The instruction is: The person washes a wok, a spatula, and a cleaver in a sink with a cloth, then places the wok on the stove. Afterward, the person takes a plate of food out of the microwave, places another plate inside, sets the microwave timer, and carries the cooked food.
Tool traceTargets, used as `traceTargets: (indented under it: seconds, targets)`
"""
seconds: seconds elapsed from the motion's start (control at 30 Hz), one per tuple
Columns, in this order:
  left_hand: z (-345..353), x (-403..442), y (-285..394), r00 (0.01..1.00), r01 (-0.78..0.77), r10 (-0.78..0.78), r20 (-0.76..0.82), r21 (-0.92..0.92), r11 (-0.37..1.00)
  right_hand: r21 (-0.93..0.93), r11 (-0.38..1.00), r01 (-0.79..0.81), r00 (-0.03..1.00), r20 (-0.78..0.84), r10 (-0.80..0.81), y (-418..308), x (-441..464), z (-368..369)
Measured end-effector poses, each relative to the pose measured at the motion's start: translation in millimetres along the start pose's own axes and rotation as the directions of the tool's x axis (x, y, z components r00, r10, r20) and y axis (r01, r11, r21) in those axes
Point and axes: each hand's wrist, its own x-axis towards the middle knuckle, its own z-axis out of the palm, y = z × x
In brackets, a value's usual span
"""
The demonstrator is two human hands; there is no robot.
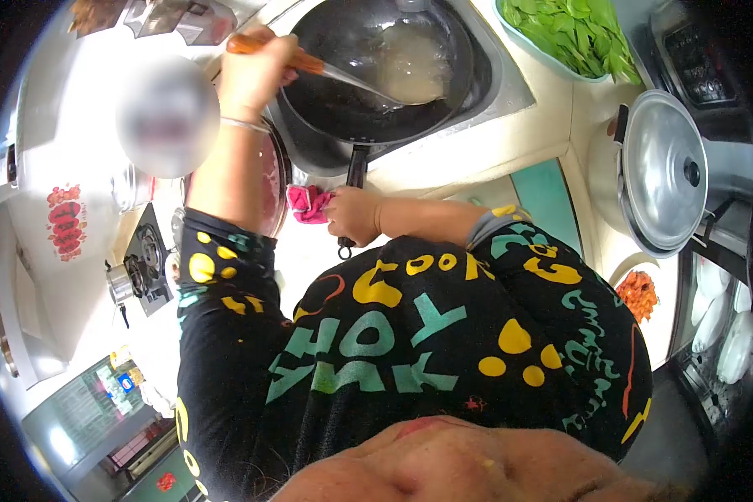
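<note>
Liquid [414, 71] lies in the wok [335, 109], a spatula [351, 79] dipping in; the wok sits over a sink [504, 88], its handle [356, 167] toward the wearer, a cloth [308, 203] left of it; rightward come a bowl [560, 65] of leaves [565, 33], then a lidded pot [663, 171]

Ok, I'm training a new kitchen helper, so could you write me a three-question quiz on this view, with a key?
1. Multiple choice: what does the left hand hold over the wok?
A) a lid
B) a long-handled utensil
C) a knife
2. True or false: the leafy greens are outside the wok.
3. Fill in: the cloth by the right hand is ____.

Key: 1. B; 2. true; 3. pink
</note>
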Motion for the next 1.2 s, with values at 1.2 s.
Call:
traceTargets:
  seconds: [1.2]
  targets:
    - [79.2, -109.3, -91.9, 0.904, -0.221, 0.168, -0.393, -0.093, 0.971, 0.097, 0.995, -0.022, 0.997, -0.075, 0.029, -6.4, 14.1, -22.5]
